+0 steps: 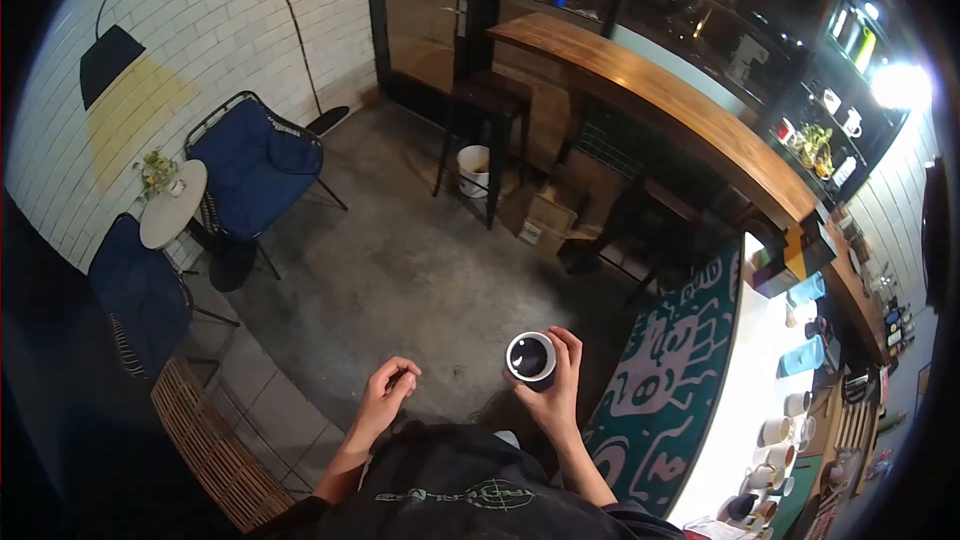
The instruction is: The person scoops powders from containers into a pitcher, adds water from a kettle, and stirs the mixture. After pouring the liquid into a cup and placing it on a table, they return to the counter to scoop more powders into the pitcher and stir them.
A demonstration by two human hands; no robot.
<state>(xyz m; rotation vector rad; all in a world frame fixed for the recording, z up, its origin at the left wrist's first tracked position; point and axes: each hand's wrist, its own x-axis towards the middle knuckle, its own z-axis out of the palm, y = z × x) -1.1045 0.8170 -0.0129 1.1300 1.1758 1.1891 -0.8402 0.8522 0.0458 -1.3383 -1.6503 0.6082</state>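
Note:
My right hand [560,380] is wrapped round a cup [511,354] with a white rim and dark outer side. Dark liquid fills it, with bright reflections on the surface, and it is held upright in front of my body. Left of the cup, apart from it, my left hand [386,390] hangs in the air with its fingers curled in, and nothing shows in them. Both forearms reach out over a dark printed top [440,480].
At the right runs a white counter [712,440] with a teal patterned front and several cups. A wooden bar [640,80] with stools [490,95] lies ahead. Blue chairs [250,170], a round table [172,208] and a slatted bench [205,450] are left. A bucket [473,178] and boxes [550,215] stand below the bar.

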